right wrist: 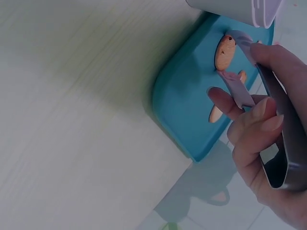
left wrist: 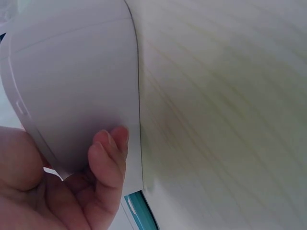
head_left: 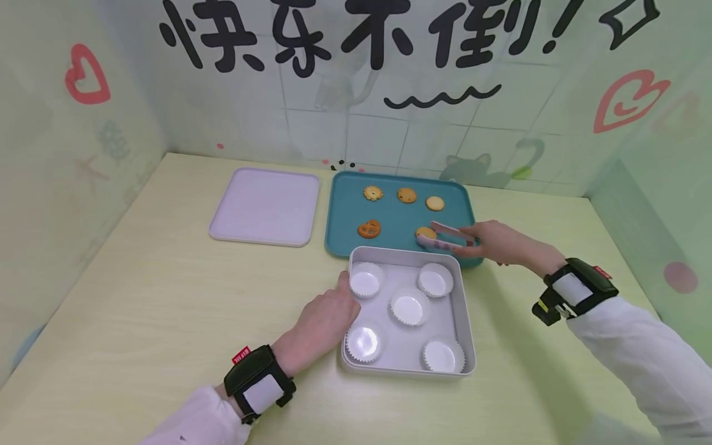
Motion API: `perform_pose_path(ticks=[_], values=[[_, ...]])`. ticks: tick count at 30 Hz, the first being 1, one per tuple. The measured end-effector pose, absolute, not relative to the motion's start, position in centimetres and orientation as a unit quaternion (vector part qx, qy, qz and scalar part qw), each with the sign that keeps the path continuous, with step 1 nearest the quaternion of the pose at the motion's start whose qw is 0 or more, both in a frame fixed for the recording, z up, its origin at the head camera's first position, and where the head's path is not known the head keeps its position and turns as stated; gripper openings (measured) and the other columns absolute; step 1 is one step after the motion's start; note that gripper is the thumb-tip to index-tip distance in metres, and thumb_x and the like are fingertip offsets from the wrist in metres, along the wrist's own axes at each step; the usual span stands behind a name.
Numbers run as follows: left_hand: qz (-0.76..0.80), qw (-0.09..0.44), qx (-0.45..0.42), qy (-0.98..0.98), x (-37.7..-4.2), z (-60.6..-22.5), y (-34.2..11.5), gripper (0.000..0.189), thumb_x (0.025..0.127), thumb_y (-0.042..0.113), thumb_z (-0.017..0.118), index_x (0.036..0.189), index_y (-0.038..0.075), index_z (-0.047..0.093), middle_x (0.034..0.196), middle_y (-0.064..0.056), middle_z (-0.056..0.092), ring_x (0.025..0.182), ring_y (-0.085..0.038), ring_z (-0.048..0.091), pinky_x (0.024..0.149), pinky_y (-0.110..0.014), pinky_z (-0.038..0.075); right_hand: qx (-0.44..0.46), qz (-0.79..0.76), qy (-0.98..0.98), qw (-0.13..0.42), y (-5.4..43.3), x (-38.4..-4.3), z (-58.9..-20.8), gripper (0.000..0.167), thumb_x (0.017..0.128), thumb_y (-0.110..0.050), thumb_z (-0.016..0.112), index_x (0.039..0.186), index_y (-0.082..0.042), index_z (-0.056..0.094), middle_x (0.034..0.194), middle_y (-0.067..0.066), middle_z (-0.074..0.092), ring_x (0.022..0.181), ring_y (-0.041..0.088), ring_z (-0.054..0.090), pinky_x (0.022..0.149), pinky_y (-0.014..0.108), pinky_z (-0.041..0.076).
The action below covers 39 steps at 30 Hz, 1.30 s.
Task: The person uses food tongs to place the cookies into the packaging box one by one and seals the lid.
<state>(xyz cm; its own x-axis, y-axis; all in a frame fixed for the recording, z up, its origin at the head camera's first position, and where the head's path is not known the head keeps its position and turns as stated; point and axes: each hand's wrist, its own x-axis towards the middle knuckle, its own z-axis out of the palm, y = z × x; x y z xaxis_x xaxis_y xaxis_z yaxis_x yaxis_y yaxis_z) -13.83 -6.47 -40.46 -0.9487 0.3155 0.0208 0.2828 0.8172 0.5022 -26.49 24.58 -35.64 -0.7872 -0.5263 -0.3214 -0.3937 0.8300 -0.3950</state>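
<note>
My right hand [head_left: 497, 241] holds a pair of tongs with pale tips [head_left: 436, 243] and a dark metal body [right wrist: 289, 148]. The tips stand on either side of a round cookie [head_left: 426, 232] on the teal tray [head_left: 345, 210]; whether both touch it I cannot tell. My left hand [head_left: 325, 314] grips the left wall of a pale rectangular box [head_left: 468, 346], with fingers [left wrist: 106, 158] against its outside. Several white fluted baking cups lie in the box, one of them a middle cup [head_left: 410, 307].
Also on the teal tray are a pretzel-shaped cookie [head_left: 369, 228], a flower-shaped cookie [head_left: 373, 193], a dotted cookie [head_left: 406, 195] and a plain round cookie [head_left: 435, 203]. A lavender tray [head_left: 267, 207] lies to its left. Printed walls [head_left: 311, 136] enclose the table's back and sides.
</note>
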Motion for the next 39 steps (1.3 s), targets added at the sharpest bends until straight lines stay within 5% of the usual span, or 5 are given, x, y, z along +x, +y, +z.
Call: perform_pose_path(ticks=[7, 13, 20, 34, 39], values=[[0.262, 0.034, 0.158, 0.951, -13.8, -40.4, -6.5, 0.038, 0.086, 0.006, 0.047, 0.115, -0.017, 0.035, 0.048, -0.004, 0.041, 0.039, -0.014, 0.041, 0.032, -0.026, 0.032, -0.227, -0.137, 0.939, 0.218, 23.9, -26.3, -34.8, 0.032, 0.089, -0.029, 0.057, 0.109, -0.004, 0.056, 0.069, 0.008, 0.049, 0.043, 0.017, 0.046, 0.043, 0.032, 0.041], [0.265, 0.039, 0.155, 0.951, -13.7, -40.3, -6.5, 0.036, 0.086, 0.006, 0.047, 0.113, -0.015, 0.036, 0.049, -0.004, 0.041, 0.04, -0.014, 0.041, 0.033, -0.026, 0.032, -0.237, -0.133, 0.939, 0.211, 23.9, -26.1, -34.8, 0.048, 0.089, -0.025, 0.058, 0.124, 0.006, 0.048, 0.073, 0.011, 0.054, 0.042, 0.017, 0.047, 0.045, 0.032, 0.042], [0.266, 0.042, 0.152, 0.951, -13.7, -40.3, -6.5, 0.038, 0.086, 0.005, 0.047, 0.115, -0.016, 0.035, 0.049, -0.004, 0.041, 0.04, -0.013, 0.041, 0.032, -0.026, 0.032, -0.246, -0.135, 0.944, 0.176, 24.2, -26.3, -35.6, 0.02, 0.088, -0.026, 0.058, 0.09, -0.006, 0.058, 0.072, 0.005, 0.053, 0.043, 0.016, 0.047, 0.045, 0.031, 0.042], [0.235, 0.003, 0.18, 0.955, -13.7, -40.7, -6.4, 0.041, 0.087, 0.006, 0.051, 0.115, -0.019, 0.035, 0.047, -0.002, 0.038, 0.037, -0.012, 0.039, 0.03, -0.024, 0.031, -0.245, -0.171, 0.946, 0.128, 24.8, -23.0, -31.4, 0.058, 0.086, -0.041, 0.058, 0.124, 0.002, 0.05, 0.082, 0.003, 0.052, 0.047, 0.015, 0.047, 0.045, 0.03, 0.043], [0.234, 0.014, 0.173, 0.957, -13.7, -40.6, -6.4, 0.042, 0.088, 0.008, 0.049, 0.116, -0.019, 0.034, 0.047, -0.002, 0.038, 0.037, -0.013, 0.039, 0.03, -0.025, 0.031, -0.318, -0.15, 0.933, 0.071, 24.5, -20.4, -30.2, 0.047, 0.085, -0.03, 0.063, 0.122, -0.002, 0.054, 0.08, -0.008, 0.05, 0.052, 0.009, 0.044, 0.047, 0.025, 0.039]])
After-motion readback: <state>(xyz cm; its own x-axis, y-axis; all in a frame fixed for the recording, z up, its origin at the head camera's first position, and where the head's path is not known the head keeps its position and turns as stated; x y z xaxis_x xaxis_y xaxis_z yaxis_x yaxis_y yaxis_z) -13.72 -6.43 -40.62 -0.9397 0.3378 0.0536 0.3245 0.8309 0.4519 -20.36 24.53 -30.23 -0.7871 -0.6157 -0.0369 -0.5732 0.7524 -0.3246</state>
